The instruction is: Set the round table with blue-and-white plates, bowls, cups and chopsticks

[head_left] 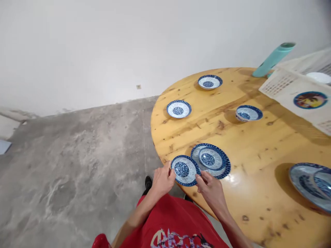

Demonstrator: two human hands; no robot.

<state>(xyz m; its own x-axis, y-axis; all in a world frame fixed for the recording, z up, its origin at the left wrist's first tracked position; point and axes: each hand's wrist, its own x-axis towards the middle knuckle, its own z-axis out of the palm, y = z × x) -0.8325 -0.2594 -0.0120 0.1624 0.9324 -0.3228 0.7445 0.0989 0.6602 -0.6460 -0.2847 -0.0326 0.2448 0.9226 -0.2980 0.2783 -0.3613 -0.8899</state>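
The left hand [163, 177] and right hand [210, 189] are each closed on opposite edges of a small plate [184, 170], thumbs on the rim; this two-sided hold probably keeps it level and steady. It sits between the hands, near the worktop [256, 203] edge; whether it touches the large plate [228, 168] just beyond the right hand is unclear. A smaller dish [210, 159] lies inside that plate, perhaps to save room. Farther ahead of the hands, a bowl [249, 113] and two saucers stand well apart, likely for easy reach. The worktop is glossy, knotty wood with a rounded edge; left of the hands lies bare grey concrete floor [90, 165], with a white wall [103, 51] ahead.
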